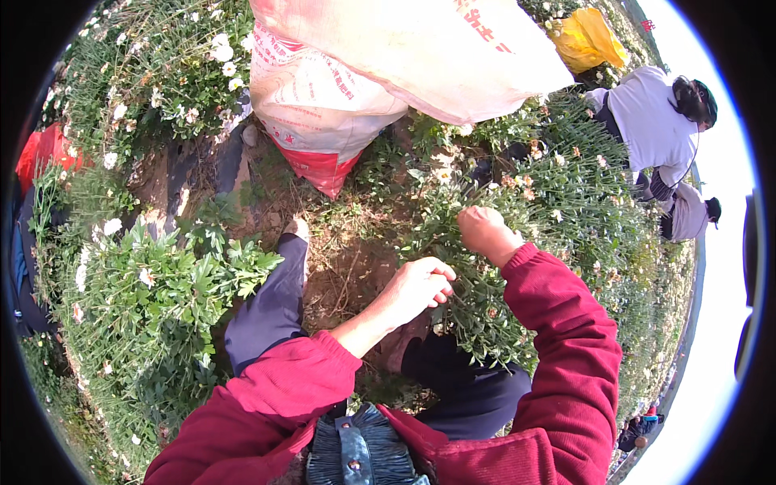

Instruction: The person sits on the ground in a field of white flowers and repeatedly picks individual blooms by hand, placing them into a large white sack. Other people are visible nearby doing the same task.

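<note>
My right hand is curled into a fist at the top of a leafy bush with white flowers, right of the path. Whether a stem or flower is inside the fist is hidden. Lower and to the left, my left hand reaches against the bush's edge with bent fingers. The undersides of its fingertips are turned away, so I cannot see if they pinch anything. Beyond both hands stands a large white woven sack with a red lower corner and printed writing. Its pale upper part spreads to the right over the plants.
Green flowering bushes border the dirt path on the left. A yellow bag lies at the upper right. Two people, one in a white top, are among the plants at right. Red cloth shows at far left.
</note>
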{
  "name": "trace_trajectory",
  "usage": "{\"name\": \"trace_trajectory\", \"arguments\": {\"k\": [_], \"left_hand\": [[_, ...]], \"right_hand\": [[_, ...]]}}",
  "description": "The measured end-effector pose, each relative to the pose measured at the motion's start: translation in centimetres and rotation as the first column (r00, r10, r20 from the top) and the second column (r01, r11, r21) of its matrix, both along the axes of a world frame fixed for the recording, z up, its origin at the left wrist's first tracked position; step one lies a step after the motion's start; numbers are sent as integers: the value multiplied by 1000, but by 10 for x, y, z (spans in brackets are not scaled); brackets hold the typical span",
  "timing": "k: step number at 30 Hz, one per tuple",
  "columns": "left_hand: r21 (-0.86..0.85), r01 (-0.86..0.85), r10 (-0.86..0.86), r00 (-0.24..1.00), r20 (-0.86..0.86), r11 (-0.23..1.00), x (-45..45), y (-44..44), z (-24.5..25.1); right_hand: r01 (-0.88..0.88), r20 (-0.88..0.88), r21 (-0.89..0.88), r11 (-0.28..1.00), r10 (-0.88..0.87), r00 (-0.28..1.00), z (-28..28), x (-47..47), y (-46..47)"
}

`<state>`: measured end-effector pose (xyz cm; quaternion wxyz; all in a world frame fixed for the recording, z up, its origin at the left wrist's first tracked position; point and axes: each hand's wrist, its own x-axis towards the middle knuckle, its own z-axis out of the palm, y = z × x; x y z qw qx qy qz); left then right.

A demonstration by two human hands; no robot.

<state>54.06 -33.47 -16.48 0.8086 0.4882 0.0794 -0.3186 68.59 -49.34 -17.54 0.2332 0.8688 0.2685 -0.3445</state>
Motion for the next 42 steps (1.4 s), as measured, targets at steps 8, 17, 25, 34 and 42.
{"name": "trace_trajectory", "arguments": {"k": [8,17,25,34,42], "left_hand": [[8,-33,33,999,0,999,-2,-2,1],[17,65,-65,997,-29,998,-4,-3,10],[-17,37,-37,999,-2,999,-8,-3,3],[-5,37,-37,998,-55,999,-6,-3,5],[-35,30,-30,1000,-2,999,-8,-1,12]], "right_hand": [[291,27,312,904,-314,949,90,65,-18],[687,-686,604,-405,-703,189,-36,178,-41],[872,-801,387,-299,-578,157,-84,191,2],[968,-836,179,-174,-546,56,-36,151,-8],[189,-603,628,-755,-318,731,156,102,-10]]}}
